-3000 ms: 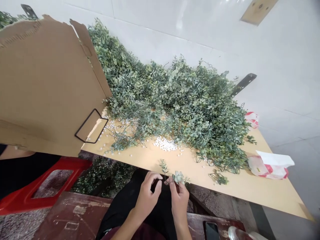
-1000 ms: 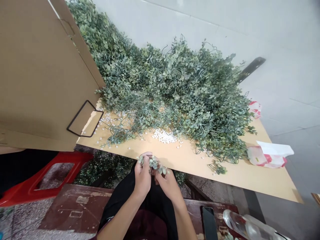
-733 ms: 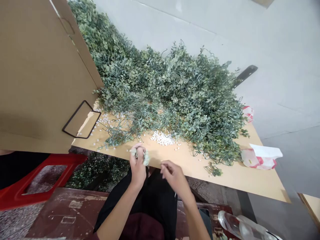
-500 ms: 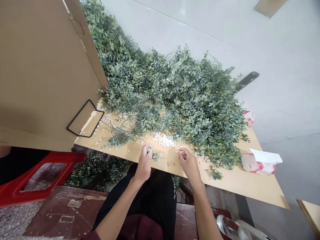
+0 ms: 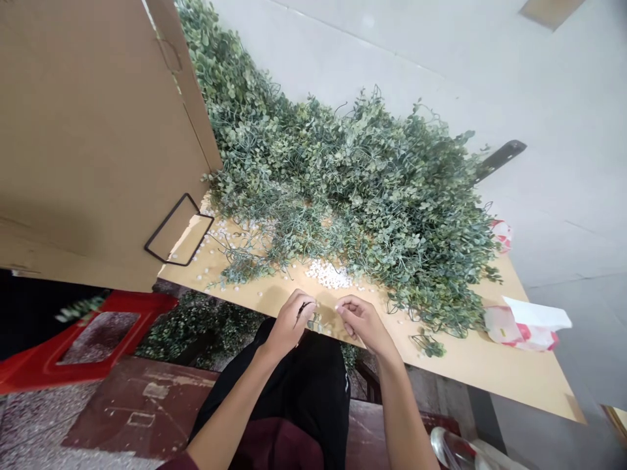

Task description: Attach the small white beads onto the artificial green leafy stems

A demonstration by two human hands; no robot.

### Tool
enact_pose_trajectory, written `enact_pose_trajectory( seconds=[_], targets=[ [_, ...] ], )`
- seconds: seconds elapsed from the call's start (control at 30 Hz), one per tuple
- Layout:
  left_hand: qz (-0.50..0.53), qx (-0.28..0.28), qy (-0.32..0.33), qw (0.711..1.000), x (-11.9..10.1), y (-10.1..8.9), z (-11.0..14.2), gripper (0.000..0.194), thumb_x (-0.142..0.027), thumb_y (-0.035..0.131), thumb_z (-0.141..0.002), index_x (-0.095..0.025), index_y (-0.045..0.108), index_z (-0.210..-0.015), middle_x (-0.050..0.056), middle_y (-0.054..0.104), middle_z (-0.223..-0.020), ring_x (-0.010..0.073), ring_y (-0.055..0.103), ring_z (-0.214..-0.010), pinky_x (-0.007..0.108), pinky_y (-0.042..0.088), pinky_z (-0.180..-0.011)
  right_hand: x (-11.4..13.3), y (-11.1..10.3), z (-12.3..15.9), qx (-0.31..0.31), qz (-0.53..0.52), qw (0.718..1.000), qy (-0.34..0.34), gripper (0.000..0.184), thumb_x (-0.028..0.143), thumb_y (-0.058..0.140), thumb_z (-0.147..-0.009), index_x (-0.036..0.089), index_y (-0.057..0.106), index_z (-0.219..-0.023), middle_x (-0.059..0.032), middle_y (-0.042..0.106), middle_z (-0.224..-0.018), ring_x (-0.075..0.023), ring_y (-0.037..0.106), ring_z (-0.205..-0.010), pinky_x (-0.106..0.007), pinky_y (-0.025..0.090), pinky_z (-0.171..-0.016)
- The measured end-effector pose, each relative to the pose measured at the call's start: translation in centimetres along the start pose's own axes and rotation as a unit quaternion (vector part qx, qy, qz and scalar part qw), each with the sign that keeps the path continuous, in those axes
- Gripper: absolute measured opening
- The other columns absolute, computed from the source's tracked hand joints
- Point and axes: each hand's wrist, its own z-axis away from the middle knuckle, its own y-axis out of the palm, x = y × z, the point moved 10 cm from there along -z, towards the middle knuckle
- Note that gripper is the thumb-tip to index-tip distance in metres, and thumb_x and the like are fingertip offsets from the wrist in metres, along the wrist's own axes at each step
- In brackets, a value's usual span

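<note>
My left hand (image 5: pixel 290 321) is closed around the stem of a small artificial leaf sprig (image 5: pixel 317 323); a few leaves stick out past its fingers on the right. A short dark piece shows at the top of that hand. Just to the right, my right hand (image 5: pixel 361 320) pinches a tiny white piece (image 5: pixel 337 307) between thumb and forefinger, mostly covered by the fingertips. Beyond both hands lies a heap of small white pieces (image 5: pixel 329 274). A large pile of artificial greenery (image 5: pixel 386 183) covers the back of the board.
A cardboard box (image 5: pixel 98 130) stands at left, beside a black wire frame (image 5: pixel 155 236). Loose sprigs (image 5: pixel 428 344) and a red-and-white packet (image 5: pixel 524 325) lie at right. Below left is a red plastic stool (image 5: pixel 117 303). Dark metal bar (image 5: pixel 502 160) juts out behind.
My hands have drawn closer together, the left turning so its back faces up more. The view has shifted slightly. At far left, a leafy sprig has come into sight above the red stool.
</note>
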Motion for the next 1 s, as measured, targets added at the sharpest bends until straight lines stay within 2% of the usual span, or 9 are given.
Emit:
enact_pose_trajectory(
  seconds=[0.13,0.27,0.43,0.57,0.67,0.8,1.0],
  targets=[
    [-0.02,0.023,0.026,0.999,-0.5,0.5,0.2,0.025,-0.033,0.044,-0.097,-0.018,0.062,-0.087,0.004,0.056,-0.083,0.0162,0.054,-0.078,0.027,0.042,-0.074,0.4,2.8,0.5,0.064,-0.094,0.994,0.003,0.026,0.043,0.068,-0.081,0.018,0.06,-0.084,0.0079,0.046,-0.051,-0.0052,0.035,-0.035,-0.018,0.028,-0.035],
    [-0.048,0.036,0.06,0.996,-0.9,1.0,0.3,0.024,-0.033,0.047,-0.095,-0.02,0.065,-0.086,0.005,0.06,-0.081,0.018,0.055,-0.08,0.029,0.042,-0.075,0.9,3.8,0.7,0.084,-0.121,0.989,-0.007,0.027,0.043,0.07,-0.081,0.017,0.061,-0.084,0.0069,0.048,-0.055,-0.0053,0.039,-0.036,-0.018,0.031,-0.034],
    [-0.065,0.048,0.081,0.993,-1.1,1.1,0.5,0.027,-0.034,0.045,-0.097,-0.02,0.065,-0.086,0.005,0.061,-0.081,0.0179,0.055,-0.079,0.03,0.042,-0.076,0.9,4.0,0.8,0.095,-0.131,0.987,-0.015,0.026,0.042,0.068,-0.082,0.017,0.062,-0.085,0.0071,0.047,-0.052,-0.0057,0.039,-0.036,-0.018,0.034,-0.034],
    [-0.078,0.052,0.084,0.992,-1.3,1.1,0.5,0.028,-0.035,0.045,-0.097,-0.02,0.066,-0.086,0.006,0.062,-0.081,0.0182,0.056,-0.078,0.031,0.042,-0.076,0.3,3.8,0.7,0.086,-0.143,0.986,-0.002,0.028,0.043,0.071,-0.079,0.017,0.064,-0.085,0.005,0.05,-0.057,-0.0085,0.047,-0.043,-0.019,0.039,-0.036],
    [-0.075,0.046,0.086,0.992,-1.3,1.1,0.4,0.026,-0.034,0.047,-0.095,-0.021,0.067,-0.085,0.005,0.062,-0.08,0.0182,0.056,-0.078,0.031,0.041,-0.075,-0.3,3.6,0.6,0.074,-0.142,0.987,0.007,0.028,0.042,0.072,-0.079,0.016,0.067,-0.087,-0.0001,0.061,-0.066,-0.0085,0.05,-0.045,-0.017,0.034,-0.034],
    [-0.082,0.038,0.088,0.992,-1.1,1.2,0.5,0.023,-0.032,0.049,-0.094,-0.021,0.068,-0.085,0.005,0.062,-0.082,0.0182,0.056,-0.078,0.031,0.041,-0.075,-0.7,3.1,0.4,0.059,-0.142,0.988,0.0,0.025,0.039,0.071,-0.08,0.015,0.071,-0.088,-0.0033,0.067,-0.068,-0.0059,0.044,-0.04,-0.018,0.024,-0.034],
    [-0.126,0.04,0.088,0.987,-1.0,1.5,0.5,0.028,-0.035,0.045,-0.096,-0.022,0.068,-0.088,0.006,0.063,-0.082,0.0188,0.055,-0.079,0.031,0.041,-0.075,-1.1,2.8,0.2,0.036,-0.166,0.986,0.003,0.024,0.04,0.072,-0.079,0.016,0.071,-0.079,-0.0023,0.066,-0.066,-0.0063,0.044,-0.041,-0.019,0.026,-0.037]
  ],
)
